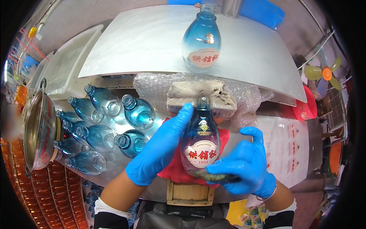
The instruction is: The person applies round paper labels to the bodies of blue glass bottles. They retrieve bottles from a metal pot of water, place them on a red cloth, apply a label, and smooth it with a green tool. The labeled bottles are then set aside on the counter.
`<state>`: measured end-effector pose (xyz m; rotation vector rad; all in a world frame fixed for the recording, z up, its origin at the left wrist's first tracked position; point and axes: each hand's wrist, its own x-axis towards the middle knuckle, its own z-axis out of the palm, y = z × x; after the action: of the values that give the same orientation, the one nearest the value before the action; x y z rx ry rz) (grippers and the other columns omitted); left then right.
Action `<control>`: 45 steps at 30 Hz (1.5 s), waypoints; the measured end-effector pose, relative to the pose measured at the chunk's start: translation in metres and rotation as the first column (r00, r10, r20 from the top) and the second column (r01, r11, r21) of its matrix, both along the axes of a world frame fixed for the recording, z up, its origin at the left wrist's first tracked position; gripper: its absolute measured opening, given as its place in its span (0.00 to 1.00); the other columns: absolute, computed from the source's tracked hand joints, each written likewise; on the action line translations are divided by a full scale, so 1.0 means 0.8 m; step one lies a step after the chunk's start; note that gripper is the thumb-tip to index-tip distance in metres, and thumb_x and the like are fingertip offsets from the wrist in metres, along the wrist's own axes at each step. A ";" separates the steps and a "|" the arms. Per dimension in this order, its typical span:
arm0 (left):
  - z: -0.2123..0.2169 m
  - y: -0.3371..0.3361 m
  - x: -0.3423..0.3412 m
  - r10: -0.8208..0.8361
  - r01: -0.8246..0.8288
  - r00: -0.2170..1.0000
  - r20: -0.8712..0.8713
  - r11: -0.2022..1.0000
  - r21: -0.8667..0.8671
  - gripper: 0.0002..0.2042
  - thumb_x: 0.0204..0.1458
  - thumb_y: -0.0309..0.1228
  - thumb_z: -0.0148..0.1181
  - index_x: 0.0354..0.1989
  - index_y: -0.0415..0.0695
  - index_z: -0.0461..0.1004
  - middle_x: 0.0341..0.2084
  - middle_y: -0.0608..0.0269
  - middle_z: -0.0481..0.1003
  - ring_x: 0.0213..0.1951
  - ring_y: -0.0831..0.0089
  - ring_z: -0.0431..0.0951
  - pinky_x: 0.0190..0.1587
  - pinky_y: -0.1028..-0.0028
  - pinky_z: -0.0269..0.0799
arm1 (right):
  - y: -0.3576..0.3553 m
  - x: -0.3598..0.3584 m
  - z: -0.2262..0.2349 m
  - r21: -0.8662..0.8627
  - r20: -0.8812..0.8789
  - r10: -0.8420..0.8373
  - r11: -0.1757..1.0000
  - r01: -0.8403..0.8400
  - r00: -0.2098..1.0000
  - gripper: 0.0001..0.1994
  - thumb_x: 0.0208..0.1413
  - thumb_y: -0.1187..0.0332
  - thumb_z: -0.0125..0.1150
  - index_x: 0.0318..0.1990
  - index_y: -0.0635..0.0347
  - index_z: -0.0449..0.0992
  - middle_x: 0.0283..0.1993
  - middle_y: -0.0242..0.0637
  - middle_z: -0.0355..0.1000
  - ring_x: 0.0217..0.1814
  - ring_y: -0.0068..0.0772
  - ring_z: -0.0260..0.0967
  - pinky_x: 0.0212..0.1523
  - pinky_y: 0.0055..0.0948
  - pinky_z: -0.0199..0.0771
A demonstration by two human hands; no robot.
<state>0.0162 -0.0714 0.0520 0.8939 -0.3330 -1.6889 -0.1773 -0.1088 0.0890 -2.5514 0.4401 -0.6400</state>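
both gloved hands, left hand (160, 147) and right hand (244, 168), grip a blue bottle (201, 143) over red cloth (175, 168).

Cream oval label (201, 156) with red characters on the held bottle; a matching label (204, 57) on the upright bottle behind; label sheet (291, 147) at right.

We see a metal worktop (114, 162) bearing loose blue bottles (103, 131), a red cloth (175, 168) and bubble wrap (152, 86).
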 end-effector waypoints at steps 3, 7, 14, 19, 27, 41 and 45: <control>-0.008 0.005 0.001 -0.017 0.017 1.000 -0.018 1.000 0.015 0.26 0.61 0.47 0.32 0.56 0.36 0.60 0.48 0.49 0.69 0.48 0.65 0.72 0.52 0.68 0.69 | -0.014 0.016 0.004 0.074 0.041 -0.080 0.994 0.077 0.996 0.15 0.34 0.63 0.67 0.36 0.38 0.78 0.26 0.24 0.69 0.30 0.27 0.64 0.50 0.39 0.52; -0.016 0.022 -0.007 0.001 -0.008 0.996 -0.085 0.996 -0.086 0.27 0.62 0.46 0.28 0.56 0.36 0.59 0.50 0.49 0.67 0.50 0.65 0.69 0.55 0.68 0.65 | -0.051 0.047 0.000 0.156 0.212 -0.248 0.963 0.218 0.945 0.10 0.38 0.65 0.67 0.32 0.51 0.78 0.26 0.32 0.71 0.29 0.33 0.66 0.43 0.30 0.59; -0.041 0.050 -0.003 0.053 0.177 0.847 0.528 0.910 -0.375 0.38 0.51 0.42 0.54 0.64 0.35 0.42 0.58 0.49 0.54 0.60 0.63 0.56 0.62 0.68 0.51 | -0.075 0.046 0.006 0.541 0.279 -0.519 0.780 0.314 0.808 0.10 0.46 0.71 0.63 0.37 0.63 0.74 0.34 0.39 0.73 0.37 0.28 0.70 0.42 0.26 0.70; -0.062 0.054 -0.003 0.048 0.069 0.926 0.375 0.954 -0.291 0.41 0.50 0.45 0.55 0.64 0.35 0.41 0.60 0.49 0.51 0.61 0.63 0.53 0.62 0.67 0.48 | -0.042 0.012 -0.028 0.961 0.037 -0.851 -0.113 -0.251 0.524 0.19 0.60 0.57 0.46 0.20 0.57 0.67 0.23 0.33 0.63 0.24 0.22 0.58 0.26 0.19 0.60; -0.048 0.055 -0.010 -0.006 0.188 0.842 0.539 0.940 -0.283 0.43 0.48 0.46 0.57 0.64 0.36 0.39 0.61 0.50 0.49 0.62 0.62 0.52 0.62 0.66 0.49 | 0.020 0.016 -0.085 0.972 0.103 -0.510 0.234 0.023 0.854 0.16 0.41 0.74 0.69 0.27 0.55 0.62 0.26 0.24 0.59 0.28 0.14 0.55 0.29 0.16 0.60; -0.061 0.055 0.003 -0.052 0.164 0.919 0.392 0.952 -0.259 0.40 0.54 0.49 0.47 0.65 0.36 0.37 0.63 0.51 0.46 0.64 0.63 0.47 0.64 0.67 0.43 | 0.008 0.008 -0.083 0.998 0.057 -0.463 0.032 -0.048 0.884 0.11 0.50 0.66 0.63 0.32 0.56 0.64 0.26 0.24 0.60 0.28 0.13 0.55 0.30 0.15 0.59; -0.051 0.050 -0.020 0.058 0.057 0.884 0.464 0.972 -0.229 0.37 0.53 0.46 0.49 0.64 0.36 0.42 0.59 0.50 0.53 0.60 0.64 0.57 0.60 0.67 0.54 | 0.019 0.025 -0.085 0.963 0.088 -0.529 0.263 0.065 0.844 0.13 0.50 0.65 0.64 0.29 0.55 0.62 0.25 0.23 0.59 0.27 0.13 0.54 0.28 0.15 0.59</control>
<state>0.0001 -0.0318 0.0111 1.1146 -0.8453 -1.3769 -0.1570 -0.0933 0.0212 -1.1160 0.8672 -0.7115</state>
